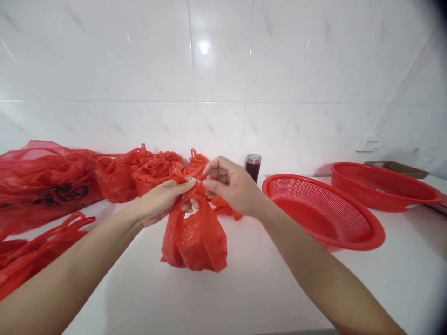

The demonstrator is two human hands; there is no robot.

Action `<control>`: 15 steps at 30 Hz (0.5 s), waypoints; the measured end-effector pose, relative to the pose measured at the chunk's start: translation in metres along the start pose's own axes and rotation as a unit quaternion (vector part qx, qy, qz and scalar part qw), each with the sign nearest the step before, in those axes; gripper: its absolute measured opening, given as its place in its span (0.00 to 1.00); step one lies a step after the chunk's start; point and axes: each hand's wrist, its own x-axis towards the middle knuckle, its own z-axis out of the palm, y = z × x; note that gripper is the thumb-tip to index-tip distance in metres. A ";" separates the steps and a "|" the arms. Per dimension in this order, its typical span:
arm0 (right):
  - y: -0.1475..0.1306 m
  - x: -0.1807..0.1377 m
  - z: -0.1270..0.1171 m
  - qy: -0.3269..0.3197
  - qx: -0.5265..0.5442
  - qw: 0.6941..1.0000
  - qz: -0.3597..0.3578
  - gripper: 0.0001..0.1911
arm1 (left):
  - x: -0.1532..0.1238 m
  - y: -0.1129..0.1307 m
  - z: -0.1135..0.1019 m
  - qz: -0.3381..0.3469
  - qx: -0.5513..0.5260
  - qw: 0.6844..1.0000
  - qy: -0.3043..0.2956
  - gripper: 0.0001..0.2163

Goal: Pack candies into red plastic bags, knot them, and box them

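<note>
A red plastic bag (pixel 195 239) with something bulky inside rests on or just above the white table, in the middle of the view. My left hand (pixel 165 200) grips its gathered top, with the thumb pressed on the plastic and some fingertips showing through the handle opening. From the right, my right hand (pixel 232 186) pinches the same twisted top close to the left thumb. What the bag contains is hidden by the plastic.
Several filled red bags (pixel 117 179) line the wall at left, and flat red bags (pixel 45 251) lie nearer. A dark cup (pixel 253 167) stands at the back. At right are a red perforated basket (pixel 370 232), a red basin (pixel 380 200) and a brown tray (pixel 401 168).
</note>
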 end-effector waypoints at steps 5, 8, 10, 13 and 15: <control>0.005 -0.012 0.017 0.025 0.027 0.998 -0.053 0.08 | -0.008 0.007 -0.007 0.062 0.138 0.987 -0.047 0.06; 0.039 -0.003 0.023 0.057 0.023 0.998 0.011 0.12 | -0.009 0.001 -0.005 0.097 0.257 0.961 -0.021 0.04; 0.061 0.002 0.028 0.048 0.020 0.998 0.042 0.13 | -0.007 -0.011 -0.002 0.133 0.328 0.933 0.069 0.06; 0.080 -0.001 0.034 0.007 0.061 0.996 0.061 0.13 | -0.004 -0.032 0.005 0.186 0.382 0.885 0.191 0.10; 0.083 -0.007 0.034 -0.035 0.095 0.991 0.086 0.12 | -0.004 -0.042 0.010 0.227 0.382 0.868 0.221 0.10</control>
